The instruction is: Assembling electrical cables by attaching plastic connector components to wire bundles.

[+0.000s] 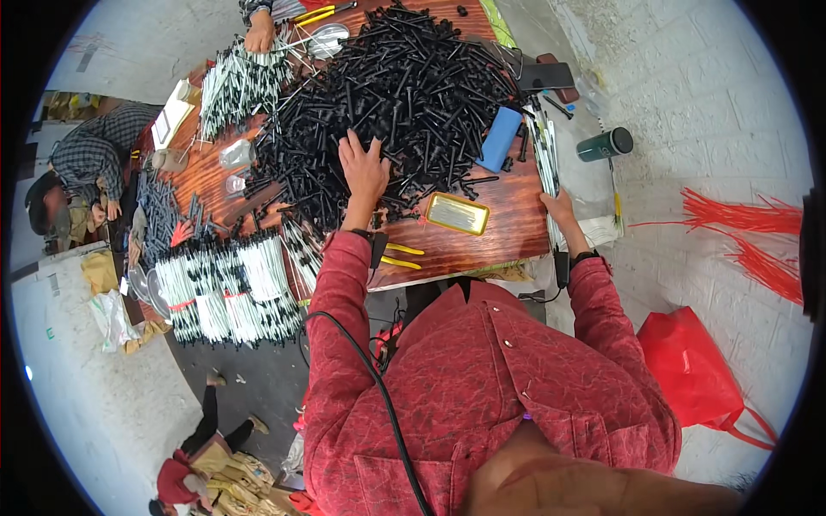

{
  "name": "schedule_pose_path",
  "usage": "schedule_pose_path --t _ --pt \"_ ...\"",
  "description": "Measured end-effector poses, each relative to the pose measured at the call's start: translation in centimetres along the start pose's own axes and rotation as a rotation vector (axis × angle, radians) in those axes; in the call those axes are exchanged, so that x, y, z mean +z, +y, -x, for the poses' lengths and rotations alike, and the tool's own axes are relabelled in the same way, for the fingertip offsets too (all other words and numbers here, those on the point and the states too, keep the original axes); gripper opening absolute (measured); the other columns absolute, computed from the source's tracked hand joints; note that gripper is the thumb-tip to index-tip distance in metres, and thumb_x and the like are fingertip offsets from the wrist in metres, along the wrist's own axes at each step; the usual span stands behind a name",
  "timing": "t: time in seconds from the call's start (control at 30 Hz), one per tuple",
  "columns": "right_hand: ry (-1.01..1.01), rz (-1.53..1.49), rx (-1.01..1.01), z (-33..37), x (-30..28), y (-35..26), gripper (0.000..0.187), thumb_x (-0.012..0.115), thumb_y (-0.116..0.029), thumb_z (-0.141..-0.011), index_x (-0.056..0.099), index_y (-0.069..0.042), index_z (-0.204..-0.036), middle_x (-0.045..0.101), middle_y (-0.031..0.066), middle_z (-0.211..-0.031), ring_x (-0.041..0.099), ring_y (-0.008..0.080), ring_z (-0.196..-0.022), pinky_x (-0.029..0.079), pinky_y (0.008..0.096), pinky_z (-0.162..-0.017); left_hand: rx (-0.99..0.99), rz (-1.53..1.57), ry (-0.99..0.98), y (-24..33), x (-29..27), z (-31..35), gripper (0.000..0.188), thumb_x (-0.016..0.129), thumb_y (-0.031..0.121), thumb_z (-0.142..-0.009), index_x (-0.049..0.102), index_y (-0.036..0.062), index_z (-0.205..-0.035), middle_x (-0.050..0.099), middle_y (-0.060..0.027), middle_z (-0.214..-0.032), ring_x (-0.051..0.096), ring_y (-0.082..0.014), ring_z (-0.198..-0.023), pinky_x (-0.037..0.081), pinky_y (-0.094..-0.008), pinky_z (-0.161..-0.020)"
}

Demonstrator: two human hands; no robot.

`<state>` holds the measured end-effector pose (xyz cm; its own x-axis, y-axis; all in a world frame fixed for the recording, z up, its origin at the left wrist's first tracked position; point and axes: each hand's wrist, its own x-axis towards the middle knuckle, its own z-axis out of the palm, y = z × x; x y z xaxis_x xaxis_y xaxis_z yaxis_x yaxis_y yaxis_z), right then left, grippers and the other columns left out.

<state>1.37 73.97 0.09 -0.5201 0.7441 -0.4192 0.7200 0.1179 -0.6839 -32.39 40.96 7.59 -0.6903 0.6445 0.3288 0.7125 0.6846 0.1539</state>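
Observation:
My left hand [363, 175] rests on the near side of a big heap of black plastic parts [404, 95], its fingers apart; whether the fingertips touch a single part I cannot make out. At the table's right edge, my right hand [559, 209] is closed round the near end of a bundle of thin white rods [545, 146]. Between my hands lies a yellow-rimmed tray [433, 213] holding small, thin pale pieces. A blue box-like object [499, 142] leans against the heap's right side.
Yellow-handled pliers [403, 256] lie near my left wrist. Bundled white rods with black ends [228, 284] line the front left. A dark green bottle [605, 144] and a phone [545, 77] are at right. Across the table, another person's hand [259, 34] touches more rods [245, 86].

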Motion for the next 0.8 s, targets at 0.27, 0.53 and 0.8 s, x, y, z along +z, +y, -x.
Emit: schedule_pose_path --t 0.27,0.53,0.8 --pt "0.037 -0.001 -0.01 -0.4 0.1 1.4 0.033 0.064 -0.022 -0.079 0.062 0.0 -0.103 0.063 0.0056 -0.085 0.057 0.0157 -0.075 0.048 0.0321 -0.069 -0.142 0.012 -0.034 2.2 2.8 -4.4 0.065 0.065 0.009 -0.071 0.053 0.0163 -0.134 0.047 -0.0251 -0.125 0.046 -0.0453 -0.112 0.041 -0.052 -0.093" --pt "0.046 -0.052 -0.032 0.6 0.5 0.7 0.033 0.064 -0.021 -0.079 0.061 0.0 -0.104 0.06 0.0032 -0.084 0.054 0.0132 -0.074 0.046 0.0314 -0.067 -0.168 0.053 0.032 1.5 2.1 -8.8 0.076 0.062 0.0 -0.072 0.047 0.0271 -0.141 0.055 -0.0167 -0.106 0.054 -0.0373 -0.097 0.048 -0.0472 -0.079" --pt "0.037 -0.024 -0.02 -0.3 0.7 1.5 0.033 0.064 -0.021 -0.079 0.061 -0.001 -0.105 0.061 0.0035 -0.085 0.054 0.0137 -0.076 0.047 0.0317 -0.07 -0.245 0.196 -0.085 -3.7 -4.1 -9.3 0.072 0.067 0.007 -0.08 0.043 0.0303 -0.144 0.065 -0.0109 -0.112 0.065 -0.0327 -0.093 0.053 -0.0426 -0.075"
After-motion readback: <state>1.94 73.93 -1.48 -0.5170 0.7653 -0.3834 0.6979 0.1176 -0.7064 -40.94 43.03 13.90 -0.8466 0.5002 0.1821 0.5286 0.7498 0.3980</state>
